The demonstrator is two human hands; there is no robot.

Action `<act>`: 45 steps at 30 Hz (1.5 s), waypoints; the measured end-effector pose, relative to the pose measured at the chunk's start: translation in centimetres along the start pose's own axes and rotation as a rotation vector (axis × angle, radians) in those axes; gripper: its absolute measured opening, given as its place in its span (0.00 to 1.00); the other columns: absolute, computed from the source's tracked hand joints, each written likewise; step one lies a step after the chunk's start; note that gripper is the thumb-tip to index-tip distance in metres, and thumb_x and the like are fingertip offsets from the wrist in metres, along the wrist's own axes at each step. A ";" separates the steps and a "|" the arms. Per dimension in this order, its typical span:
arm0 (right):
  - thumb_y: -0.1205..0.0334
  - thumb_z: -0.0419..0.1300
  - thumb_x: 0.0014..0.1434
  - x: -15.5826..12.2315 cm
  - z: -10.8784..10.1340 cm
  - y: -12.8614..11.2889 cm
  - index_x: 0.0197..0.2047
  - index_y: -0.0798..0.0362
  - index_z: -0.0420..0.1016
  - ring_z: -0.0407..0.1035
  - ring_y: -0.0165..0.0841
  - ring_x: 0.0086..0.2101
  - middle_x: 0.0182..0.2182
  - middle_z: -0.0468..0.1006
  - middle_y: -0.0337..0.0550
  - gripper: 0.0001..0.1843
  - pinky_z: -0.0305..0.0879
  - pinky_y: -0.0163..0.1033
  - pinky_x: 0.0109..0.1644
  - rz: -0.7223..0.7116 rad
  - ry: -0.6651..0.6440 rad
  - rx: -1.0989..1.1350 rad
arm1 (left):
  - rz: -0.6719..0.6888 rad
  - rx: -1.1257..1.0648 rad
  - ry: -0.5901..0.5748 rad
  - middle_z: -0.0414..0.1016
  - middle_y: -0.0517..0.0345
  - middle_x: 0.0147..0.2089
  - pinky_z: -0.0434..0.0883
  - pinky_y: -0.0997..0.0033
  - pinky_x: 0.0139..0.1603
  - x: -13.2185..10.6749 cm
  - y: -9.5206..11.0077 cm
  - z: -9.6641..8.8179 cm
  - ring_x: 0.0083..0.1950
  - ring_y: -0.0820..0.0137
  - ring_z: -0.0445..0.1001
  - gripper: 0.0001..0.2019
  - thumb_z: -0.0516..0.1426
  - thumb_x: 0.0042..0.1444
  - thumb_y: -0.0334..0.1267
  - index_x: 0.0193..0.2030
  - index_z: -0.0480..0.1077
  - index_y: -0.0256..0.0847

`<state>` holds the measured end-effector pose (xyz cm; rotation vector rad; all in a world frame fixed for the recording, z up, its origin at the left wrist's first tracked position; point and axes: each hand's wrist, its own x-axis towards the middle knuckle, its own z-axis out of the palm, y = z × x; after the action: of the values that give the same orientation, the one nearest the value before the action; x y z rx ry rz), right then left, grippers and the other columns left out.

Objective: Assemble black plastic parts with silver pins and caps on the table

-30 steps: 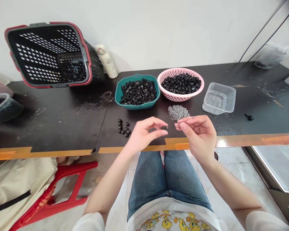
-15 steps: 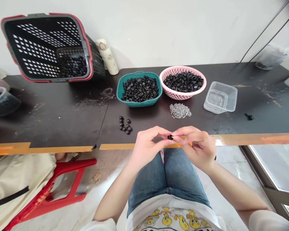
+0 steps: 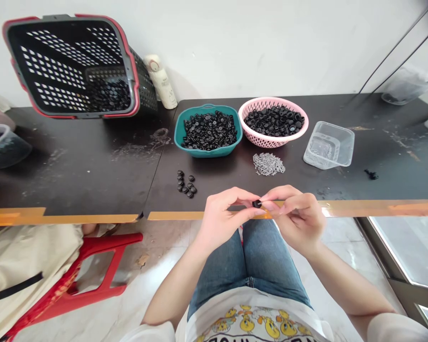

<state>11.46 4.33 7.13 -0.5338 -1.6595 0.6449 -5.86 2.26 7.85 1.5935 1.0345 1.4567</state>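
A dark, scuffed work surface point(image 3: 92, 166) runs along a white wall. It is made of two abutting tops, with amber tape point(image 3: 171, 216) along the front edge. Near the back edge stands a teal plastic basin point(image 3: 176, 130), with a pink perforated basket point(image 3: 271, 143) just beside it on the right; both are heaped with small round black parts. A black mesh crate with a red rim point(image 3: 67, 66) sits tipped against the wall at the back left, next to a white bottle point(image 3: 161, 80). A clear plastic tray point(image 3: 328, 145) lies to the right of the pink basket. In front of that basket is a small heap of silver pins point(image 3: 268, 164), and a loose cluster of black discs point(image 3: 185, 184) lies to the left of the heap, nearer the front edge. A red plastic stool point(image 3: 92, 285) stands on the floor below the surface at left. The left hand point(image 3: 228, 213) and right hand point(image 3: 296, 218) meet just above the taped front edge, over the person's denim-clad knees point(image 3: 260, 256). Both form a closed pinch grip on a small round black piece point(image 3: 257, 204), held between the fingertips of the two hands. Its finer detail is too small to tell.
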 end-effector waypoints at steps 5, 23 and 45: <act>0.81 0.65 0.58 0.2 -0.4 -0.1 0.37 0.47 0.68 0.78 0.35 0.38 0.39 0.82 0.40 0.18 0.77 0.42 0.36 -0.036 -0.040 -0.019 | -0.065 -0.040 0.006 0.82 0.64 0.32 0.78 0.83 0.39 0.0 0.2 0.2 0.32 0.77 0.79 0.08 0.70 0.51 0.28 0.37 0.81 0.43; 0.59 0.65 0.65 3.5 -4.5 3.6 0.48 0.46 0.76 0.73 0.39 0.45 0.48 0.78 0.46 0.08 0.70 0.44 0.45 0.165 -0.303 -0.192 | -0.611 -0.735 0.050 0.80 0.58 0.32 0.80 0.74 0.38 -0.6 -2.9 3.9 0.30 0.75 0.78 0.20 0.71 0.50 0.52 0.42 0.80 0.39; 0.67 0.70 0.51 20.4 -5.9 22.1 0.27 0.49 0.76 0.76 0.49 0.40 0.30 0.81 0.49 0.08 0.71 0.58 0.53 0.379 -0.504 -0.941 | -0.539 -0.765 0.246 0.81 0.60 0.35 0.79 0.77 0.39 -1.4 -3.0 2.3 0.29 0.78 0.78 0.22 0.73 0.49 0.50 0.44 0.75 0.40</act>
<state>13.57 34.91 7.92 -1.4764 -2.3405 0.2197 -3.83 2.24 4.30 0.5521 0.7988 1.4271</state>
